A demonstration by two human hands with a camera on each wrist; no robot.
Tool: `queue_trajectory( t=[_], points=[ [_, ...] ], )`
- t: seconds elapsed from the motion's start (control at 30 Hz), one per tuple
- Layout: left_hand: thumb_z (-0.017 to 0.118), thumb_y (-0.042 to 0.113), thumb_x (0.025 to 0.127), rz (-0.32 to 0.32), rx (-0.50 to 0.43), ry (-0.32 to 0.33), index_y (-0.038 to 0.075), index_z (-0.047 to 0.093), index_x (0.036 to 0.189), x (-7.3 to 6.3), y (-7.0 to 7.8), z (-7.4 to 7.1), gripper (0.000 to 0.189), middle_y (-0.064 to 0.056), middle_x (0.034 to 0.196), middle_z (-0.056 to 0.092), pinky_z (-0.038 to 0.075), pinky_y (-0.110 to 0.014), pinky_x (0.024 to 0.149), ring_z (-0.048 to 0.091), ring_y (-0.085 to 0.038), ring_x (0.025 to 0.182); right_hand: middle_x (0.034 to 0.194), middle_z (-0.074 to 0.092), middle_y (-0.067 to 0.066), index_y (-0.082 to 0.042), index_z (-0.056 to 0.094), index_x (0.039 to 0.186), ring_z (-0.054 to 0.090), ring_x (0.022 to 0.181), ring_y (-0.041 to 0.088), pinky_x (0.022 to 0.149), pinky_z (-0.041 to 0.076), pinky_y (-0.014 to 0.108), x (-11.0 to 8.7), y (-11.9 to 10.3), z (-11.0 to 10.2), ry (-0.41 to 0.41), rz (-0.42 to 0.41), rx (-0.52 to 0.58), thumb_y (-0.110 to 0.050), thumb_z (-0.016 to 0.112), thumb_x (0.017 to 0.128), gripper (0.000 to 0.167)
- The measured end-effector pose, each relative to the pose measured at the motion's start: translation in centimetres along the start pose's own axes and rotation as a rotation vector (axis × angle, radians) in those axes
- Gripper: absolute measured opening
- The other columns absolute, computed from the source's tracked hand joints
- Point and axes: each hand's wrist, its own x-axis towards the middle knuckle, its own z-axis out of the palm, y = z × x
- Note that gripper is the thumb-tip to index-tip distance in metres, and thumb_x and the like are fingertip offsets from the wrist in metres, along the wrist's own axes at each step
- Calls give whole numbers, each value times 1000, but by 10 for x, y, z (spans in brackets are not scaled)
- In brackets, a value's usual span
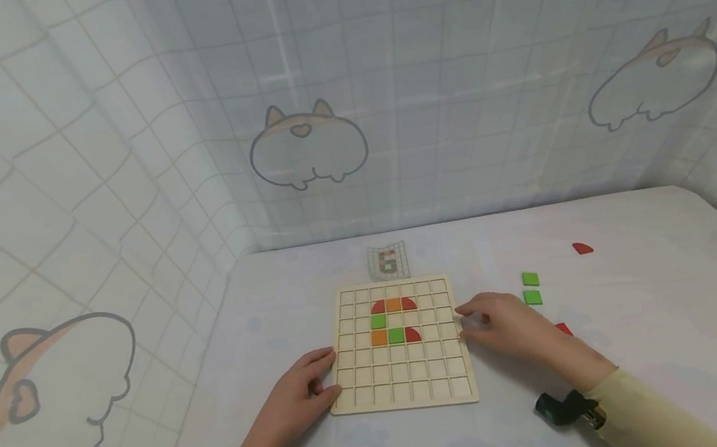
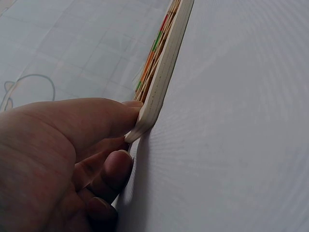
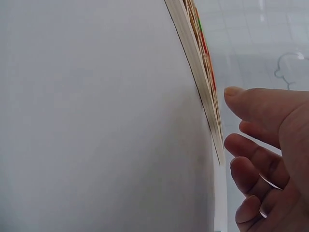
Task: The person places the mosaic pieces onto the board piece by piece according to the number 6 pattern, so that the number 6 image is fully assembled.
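A square wooden grid board (image 1: 404,391) lies on the table with several coloured tiles set in its cells. Across the tiles' top row, an orange square (image 1: 393,305) sits between two rounded red pieces; below are green and orange squares and a red quarter-round (image 1: 412,334). My left hand (image 1: 296,398) touches the board's left edge, thumb and index fingertip spaced apart along it. In the left wrist view, the thumb (image 2: 96,116) meets the board's edge near a corner. Beside the right edge is my right hand (image 1: 511,324), fingers loosely bent, holding nothing.
A small patterned card (image 1: 388,262) lies behind the board. To the right are two green squares (image 1: 531,288), a red quarter-round (image 1: 582,248) and a red piece (image 1: 564,329) partly hidden by my right wrist. A printed curtain (image 1: 419,117) hangs behind the table.
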Motion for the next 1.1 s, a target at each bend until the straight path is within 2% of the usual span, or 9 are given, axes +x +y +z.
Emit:
queue_trajectory(
  t=[0.3,0.63,0.9,1.1],
  points=[
    [76,26,88,8,7,-6,11,58,140,-2,0,-1,57,10,140,50,43,-24,67,51,-4,76,113,68,-3,-12,73,118,59,90,12,80,51,36,-8,16,-7,26,53,2,-27,80,84,38],
    [77,26,88,4,-13,-3,11,58,140,-1,1,0,58,9,141,50,44,-24,67,51,-5,77,114,69,3,-9,73,118,61,92,16,81,52,40,-14,30,-17,99,51,-35,-25,81,83,39],
    [77,27,88,5,-2,8,12,58,140,0,0,1,58,12,140,50,44,-24,66,51,-5,77,114,69,6,-7,72,120,63,106,25,89,50,46,-12,36,-24,68,112,-70,-26,81,84,42],
    [78,26,87,0,-7,12,12,58,140,0,0,1,58,12,140,50,43,-24,65,51,-4,76,112,68,9,-5,72,118,61,106,29,89,50,49,-12,41,-33,47,183,-74,-23,82,83,41]
  ],
)
